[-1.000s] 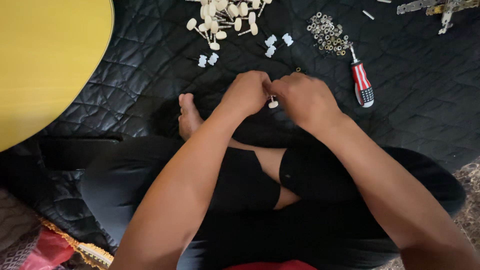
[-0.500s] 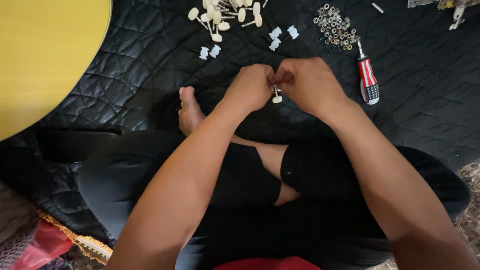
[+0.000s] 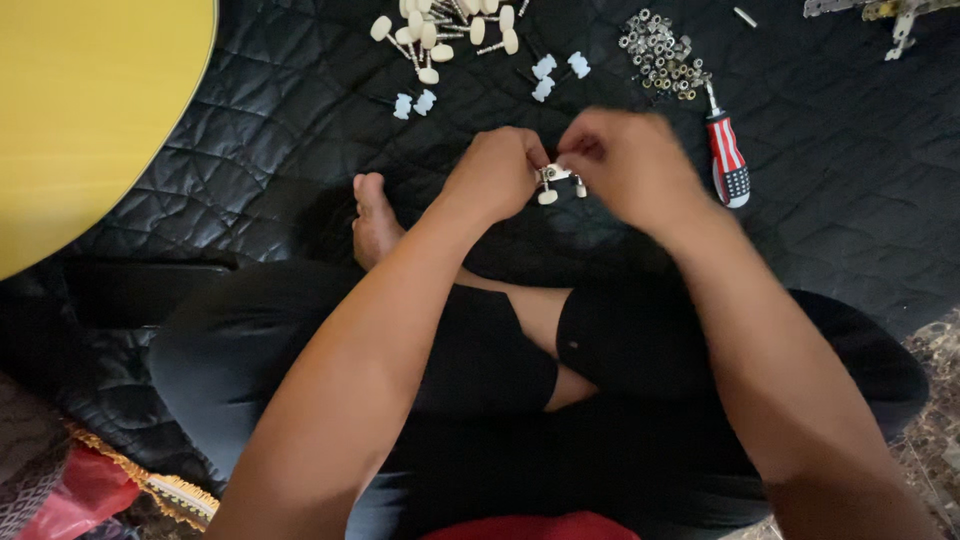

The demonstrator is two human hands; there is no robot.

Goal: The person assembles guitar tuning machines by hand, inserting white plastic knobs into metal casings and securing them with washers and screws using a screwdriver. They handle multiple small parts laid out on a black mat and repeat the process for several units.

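My left hand (image 3: 497, 172) and my right hand (image 3: 622, 160) meet over a black quilted mat (image 3: 280, 130), both pinching one small metal tuning peg with cream knobs (image 3: 556, 182) between their fingertips. The peg hangs just above my crossed legs. A pile of cream-knobbed pegs (image 3: 440, 30) lies on the mat beyond my left hand. Small white plastic pieces (image 3: 556, 74) lie just past the hands.
A heap of small metal rings and nuts (image 3: 660, 52) lies at the upper right, with a red, white and blue handled screwdriver (image 3: 727, 155) beside my right hand. A yellow curved body (image 3: 90, 110) fills the upper left. My bare foot (image 3: 375, 220) rests on the mat.
Both hands have stayed together on the small peg and shifted slightly; the fingers have turned it so its cream knobs now show between the hands.
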